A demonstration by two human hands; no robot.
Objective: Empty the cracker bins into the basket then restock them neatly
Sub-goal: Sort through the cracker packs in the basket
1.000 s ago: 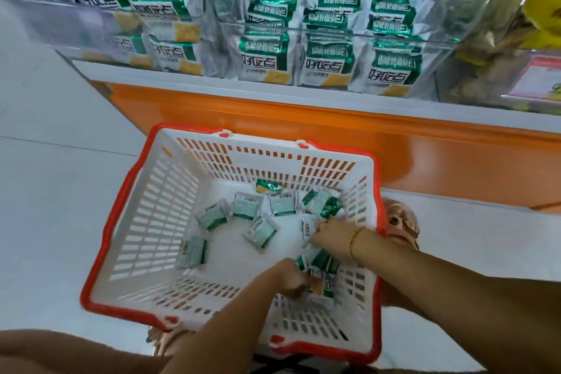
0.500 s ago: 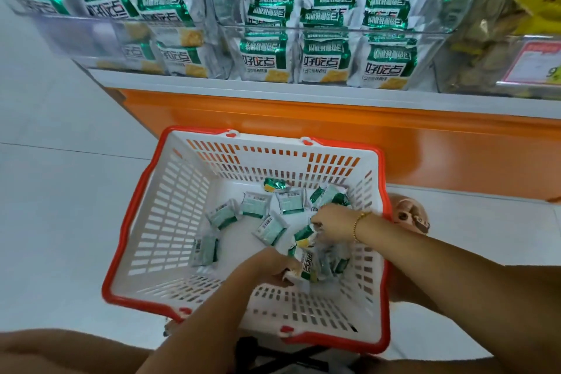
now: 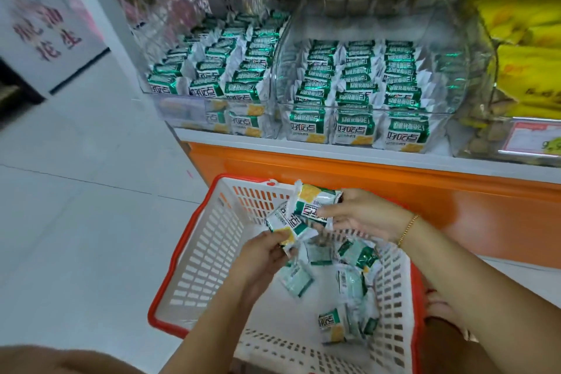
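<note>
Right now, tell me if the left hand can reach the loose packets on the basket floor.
Likely yes: the left hand hovers right above the loose packets with nothing between, though it already grips another packet.

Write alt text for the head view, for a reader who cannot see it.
The left hand grips one green cracker packet and the right hand another, above a red-rimmed white basket. More packets lie loose in it. Behind, two clear bins on a shelf hold neat rows of the same packets.
</note>
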